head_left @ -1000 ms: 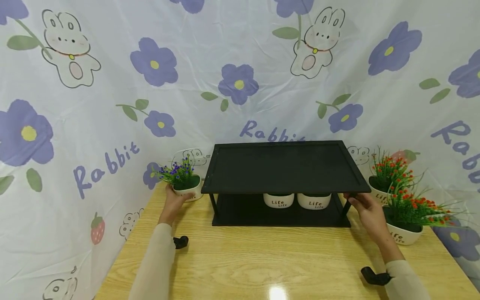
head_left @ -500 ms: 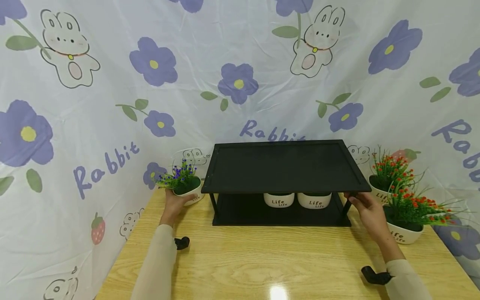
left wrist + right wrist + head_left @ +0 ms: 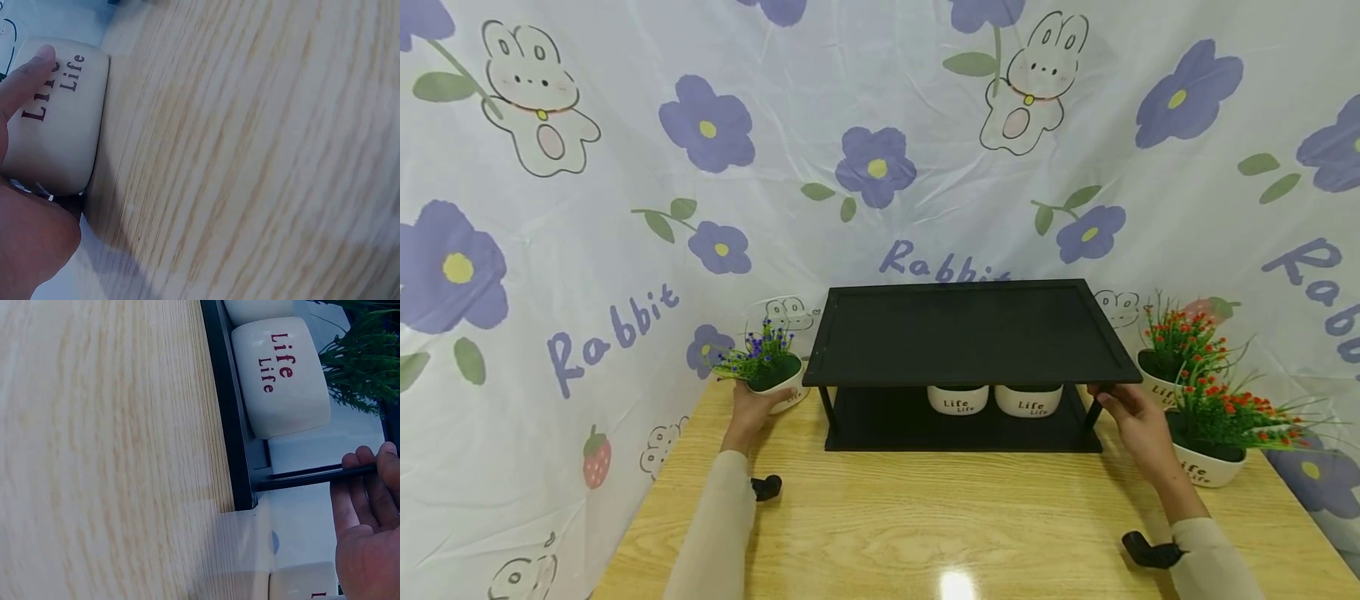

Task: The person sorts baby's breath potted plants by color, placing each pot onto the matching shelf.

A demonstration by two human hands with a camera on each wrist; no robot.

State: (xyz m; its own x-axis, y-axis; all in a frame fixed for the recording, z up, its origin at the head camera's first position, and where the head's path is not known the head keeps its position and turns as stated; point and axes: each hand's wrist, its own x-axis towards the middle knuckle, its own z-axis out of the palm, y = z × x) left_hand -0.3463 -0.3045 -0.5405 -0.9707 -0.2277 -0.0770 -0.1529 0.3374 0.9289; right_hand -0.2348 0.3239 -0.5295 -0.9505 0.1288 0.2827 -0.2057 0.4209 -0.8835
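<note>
My left hand [image 3: 751,410] grips a white flowerpot [image 3: 788,395] with small purple flowers [image 3: 766,343], just left of the black two-tier rack [image 3: 973,333]. In the left wrist view the thumb lies across the "Life" lettering of the pot [image 3: 59,137], which stands at the tabletop. My right hand [image 3: 1138,421] holds the rack's front right post [image 3: 1093,414] near its top, under the upper shelf. Fingers and thumb close round that post [image 3: 306,479] in the right wrist view. Two white pots [image 3: 957,402] sit on the lower shelf, their plants hidden by the upper one.
At the right, beside my right hand, stand two white pots with red flowers; the nearer pot [image 3: 1213,468] is close to my forearm. A patterned cloth [image 3: 880,83] hangs behind the wooden table [image 3: 880,517]. Black wrist mounts [image 3: 1150,553] stick out from both sleeves.
My left hand and the purple-flowered pot have shifted slightly toward me and to the right, closer beside the rack. My right hand keeps its place on the post.
</note>
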